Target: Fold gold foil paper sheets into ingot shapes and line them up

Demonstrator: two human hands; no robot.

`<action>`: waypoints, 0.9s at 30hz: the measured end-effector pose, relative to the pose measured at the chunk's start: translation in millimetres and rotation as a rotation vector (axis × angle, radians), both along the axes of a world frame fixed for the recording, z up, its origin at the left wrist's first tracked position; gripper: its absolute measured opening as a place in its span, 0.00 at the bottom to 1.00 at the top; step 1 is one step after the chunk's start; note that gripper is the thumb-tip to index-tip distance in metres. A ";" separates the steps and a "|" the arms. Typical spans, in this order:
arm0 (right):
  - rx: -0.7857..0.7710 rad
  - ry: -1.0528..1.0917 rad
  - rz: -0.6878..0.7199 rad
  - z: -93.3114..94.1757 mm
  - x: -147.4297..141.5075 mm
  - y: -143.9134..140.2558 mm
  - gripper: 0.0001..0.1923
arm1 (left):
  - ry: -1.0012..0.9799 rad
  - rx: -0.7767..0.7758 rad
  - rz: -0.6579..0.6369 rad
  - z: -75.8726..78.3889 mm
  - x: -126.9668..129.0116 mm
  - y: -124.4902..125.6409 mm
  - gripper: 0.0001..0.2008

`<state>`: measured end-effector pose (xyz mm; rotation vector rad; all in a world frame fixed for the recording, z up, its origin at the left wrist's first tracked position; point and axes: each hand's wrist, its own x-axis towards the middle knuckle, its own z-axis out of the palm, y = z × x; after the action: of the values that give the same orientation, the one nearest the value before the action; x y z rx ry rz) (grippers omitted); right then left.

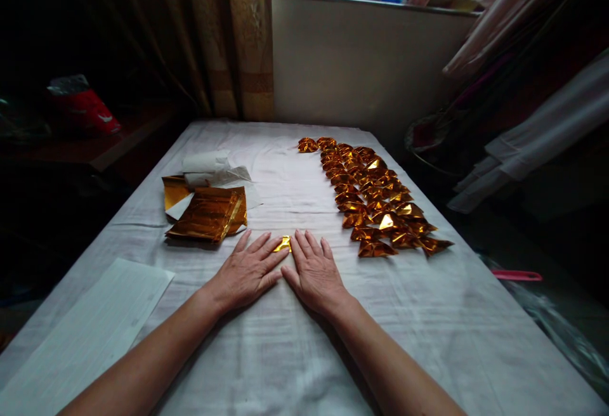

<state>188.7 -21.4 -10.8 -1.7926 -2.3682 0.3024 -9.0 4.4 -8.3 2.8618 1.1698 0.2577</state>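
Observation:
Both my hands lie flat, palms down, on a white cloth-covered table (419, 340). Under them is a sheet of gold foil paper (284, 244), mostly hidden; a bright patch shows between the fingers. My left hand (250, 269) has its fingers stretched out over the foil's left side. My right hand (316, 270) lies just to the right, fingers extended, its thumb close to the left thumb. Beyond my left hand is a stack of gold foil sheets (204, 214). To the right, folded gold foil pieces (375, 200) stand in several rows.
White paper sheets (207, 162) lie behind the foil stack. A long pale sheet (95, 327) rests at the table's left front. A pink handle (517, 274) shows past the right edge. Clothes (547, 130) hang at the right, and a curtain (242, 35) hangs behind.

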 end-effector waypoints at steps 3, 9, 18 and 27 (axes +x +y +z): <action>-0.009 0.005 0.002 0.4 0.1 0.0 0.33 | -0.006 0.009 0.014 -0.9 -1.9 -0.9 0.25; 0.007 -0.004 0.000 -0.8 0.1 0.1 0.33 | -0.013 0.015 0.027 -2.5 -10.8 -3.3 0.25; 0.013 0.015 0.002 2.9 1.4 0.7 0.34 | -0.013 0.046 0.043 -1.9 -8.0 -5.5 0.25; 0.003 -0.036 0.023 5.7 -2.0 9.4 0.32 | -0.024 0.034 0.055 0.0 -7.8 -5.4 0.23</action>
<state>186.7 -12.0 -5.1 -1.7863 -2.4138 0.2716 -16.8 -1.0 -8.2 2.8499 1.2537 0.3163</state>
